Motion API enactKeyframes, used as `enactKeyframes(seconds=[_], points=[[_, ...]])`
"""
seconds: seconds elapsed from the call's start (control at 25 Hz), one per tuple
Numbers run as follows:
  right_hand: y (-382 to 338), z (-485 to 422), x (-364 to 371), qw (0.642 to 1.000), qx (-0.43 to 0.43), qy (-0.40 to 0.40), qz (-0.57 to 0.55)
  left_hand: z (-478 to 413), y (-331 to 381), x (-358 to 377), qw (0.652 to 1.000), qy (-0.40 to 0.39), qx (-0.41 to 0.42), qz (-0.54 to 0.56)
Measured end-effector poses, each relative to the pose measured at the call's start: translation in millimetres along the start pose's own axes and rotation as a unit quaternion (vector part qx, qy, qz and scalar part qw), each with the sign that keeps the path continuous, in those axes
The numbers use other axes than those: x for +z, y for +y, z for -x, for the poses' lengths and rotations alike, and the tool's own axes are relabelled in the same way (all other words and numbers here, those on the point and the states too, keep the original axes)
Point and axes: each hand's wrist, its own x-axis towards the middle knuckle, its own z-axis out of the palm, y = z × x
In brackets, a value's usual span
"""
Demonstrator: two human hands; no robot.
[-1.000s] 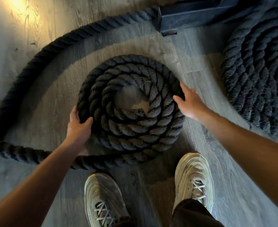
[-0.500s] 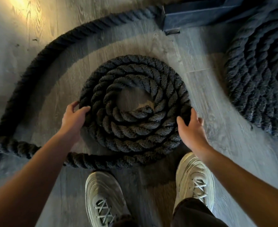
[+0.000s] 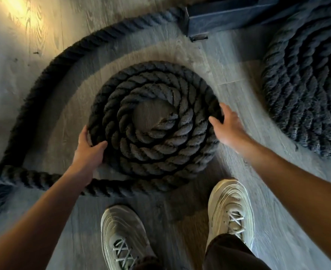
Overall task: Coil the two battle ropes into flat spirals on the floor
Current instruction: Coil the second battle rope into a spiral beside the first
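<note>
The coil [image 3: 160,151] lies flat on the floor [image 3: 238,65] just ahead of my shoes [image 3: 125,236], a few turns wound round a bare centre. Its tail [image 3: 49,71] leaves at the near edge, runs left under my forearm, then sweeps in a wide arc toward the steel base [image 3: 229,14]. My left hand [image 3: 88,151] grips the outer turn, thumb on top and fingers curled round the outside. My right hand [image 3: 227,125] is open, fingers spread against the far right edge; it is blurred, so I can't tell how firmly it presses. The main risk, I think, is the gap where the tail peels away at lower left. If I turn the coil without drawing that slack in, the next turn may lie loose or ride up over the one inside it. Thick rope like this probably springs outward when I ease off. A shoe on the tail would drag the coil out of round. The second coil [image 3: 306,94] sits apart on the right, and more turns could crowd it.
</note>
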Motion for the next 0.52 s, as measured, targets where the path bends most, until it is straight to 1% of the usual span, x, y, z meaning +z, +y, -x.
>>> enactKeyframes(seconds=[0.08,0.16,0.2,0.32,0.44,0.52], points=[[-8,-25,-7,1.000,0.000,0.027,0.000,13,-19,3,0.997,-0.051,-0.040,0.032],[-10,-37,-5,0.999,0.018,0.040,-0.005,18,-30,7,0.995,-0.073,-0.062,0.029],[-11,-36,-3,0.998,0.035,0.044,-0.005,18,-32,9,0.995,-0.063,-0.068,0.025],[-5,-11,9,0.997,0.057,0.054,0.003,10,-19,7,0.997,0.014,-0.063,0.033],[13,37,24,0.997,0.042,0.050,-0.039,-10,7,0,0.997,0.056,-0.022,0.039],[20,65,31,0.998,0.049,0.030,-0.040,-20,25,-2,0.998,0.053,0.019,0.029]])
